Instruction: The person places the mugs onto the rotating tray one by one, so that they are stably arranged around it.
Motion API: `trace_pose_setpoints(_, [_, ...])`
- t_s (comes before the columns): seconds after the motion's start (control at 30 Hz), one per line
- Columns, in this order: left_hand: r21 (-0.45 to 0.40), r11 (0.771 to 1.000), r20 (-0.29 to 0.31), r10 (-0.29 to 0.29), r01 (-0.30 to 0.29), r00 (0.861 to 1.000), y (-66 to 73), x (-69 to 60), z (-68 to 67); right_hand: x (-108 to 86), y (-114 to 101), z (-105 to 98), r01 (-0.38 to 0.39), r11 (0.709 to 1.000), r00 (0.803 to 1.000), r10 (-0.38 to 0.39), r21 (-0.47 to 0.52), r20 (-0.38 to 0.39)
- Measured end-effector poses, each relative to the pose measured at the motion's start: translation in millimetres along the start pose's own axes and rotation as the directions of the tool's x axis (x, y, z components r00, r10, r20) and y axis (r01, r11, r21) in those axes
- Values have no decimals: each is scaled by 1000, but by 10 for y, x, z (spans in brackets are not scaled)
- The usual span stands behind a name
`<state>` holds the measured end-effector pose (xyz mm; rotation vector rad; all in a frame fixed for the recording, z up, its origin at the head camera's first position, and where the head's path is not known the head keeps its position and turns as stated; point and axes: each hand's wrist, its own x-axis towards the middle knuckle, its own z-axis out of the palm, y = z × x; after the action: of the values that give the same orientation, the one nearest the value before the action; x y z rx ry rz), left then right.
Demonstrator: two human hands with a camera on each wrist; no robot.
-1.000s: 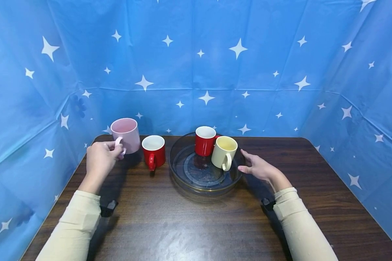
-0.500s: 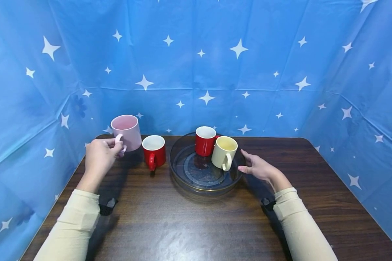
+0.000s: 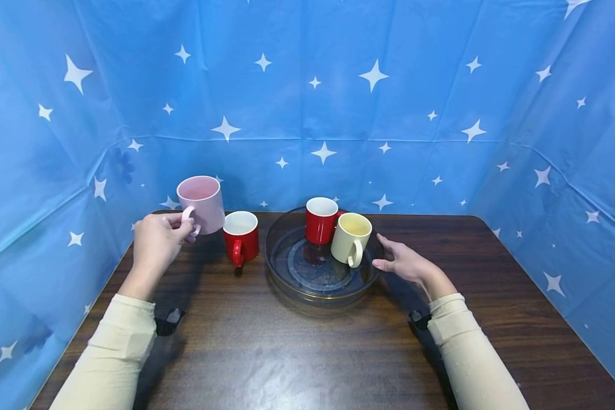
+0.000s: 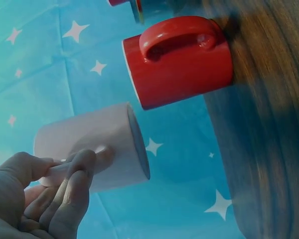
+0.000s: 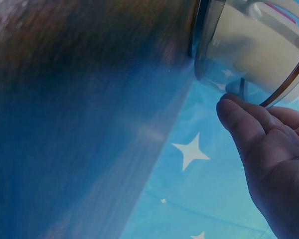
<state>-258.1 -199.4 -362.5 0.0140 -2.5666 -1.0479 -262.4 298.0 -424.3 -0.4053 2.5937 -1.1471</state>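
Observation:
My left hand [image 3: 159, 242] pinches the handle of a pink mug [image 3: 205, 208], which hangs upright off the table at the back left. In the left wrist view the fingers [image 4: 77, 196] wrap the handle, and the underside of the mug shows. Just right of it a red mug [image 3: 242, 239] with a white inside stands on the table, handle toward me. A clear glass bowl [image 3: 307, 296] sits in the middle, holding another red mug [image 3: 320, 225] and a cream-yellow mug [image 3: 349, 242]. My right hand [image 3: 407, 263], fingers fairly straight, rests against the bowl's right side.
The dark wood table [image 3: 307, 353] ends at the back against a blue curtain [image 3: 307, 102] with white stars, which also hangs along both sides. A dark wrist strap device [image 3: 169, 323] sits on the left wrist.
The left hand has lifted the pink mug higher and slightly to the right. My right hand, the bowl and the other mugs have stayed in place.

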Motion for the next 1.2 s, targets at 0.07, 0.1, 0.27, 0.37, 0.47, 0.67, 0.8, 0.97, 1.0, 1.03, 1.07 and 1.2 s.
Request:
trace_pose_setpoints(0.07, [1,1000,0,6,-6,1000,10,0,-7,3,-3,-4,2,1000,1000,-2,-5,-1])
trace_pose_setpoints(0.1, [-1,1000,-1,12,-12,1000,13,1,-10,5,-5,-6,2,1000,1000,-2,-6,-2])
trace_pose_setpoints(0.27, [11,997,-18,79,-79,997,22,19,-16,14,-11,-7,-1,1000,1000,1,-5,-5])
trace_pose_setpoints(0.37, [7,995,-15,99,-99,995,36,30,-19,19,-4,-7,-5,1000,1000,5,-7,-8])
trace_pose_setpoints(0.47, [-4,995,-10,96,-96,995,54,29,-19,15,-5,-7,-13,1000,1000,13,-6,-8])
trace_pose_setpoints(0.67, [-7,995,-21,103,-103,995,74,15,-8,11,-9,-2,-14,1000,1000,14,-13,-6])
trace_pose_setpoints(0.8, [-21,994,-12,106,-106,994,89,0,-4,11,-7,3,-15,1000,1000,15,-6,-4])
trace_pose_setpoints(0.97, [-23,990,-16,136,-136,991,111,-1,5,7,-7,2,-26,1000,1000,26,1,-3])
trace_pose_setpoints(1.0, [-23,990,-17,142,-142,990,116,0,6,7,-6,1,-26,1000,1000,26,0,-3])
trace_pose_setpoints(1.03, [-22,989,-18,147,-147,989,120,0,7,7,-6,0,-27,1000,1000,27,0,-4])
trace_pose_setpoints(1.07, [-20,988,-16,151,-152,988,126,0,7,8,-4,0,-26,1000,1000,26,0,-4])
trace_pose_setpoints(1.2, [-14,988,-2,151,-151,989,150,-1,12,12,2,0,-23,1000,1000,23,0,-7])
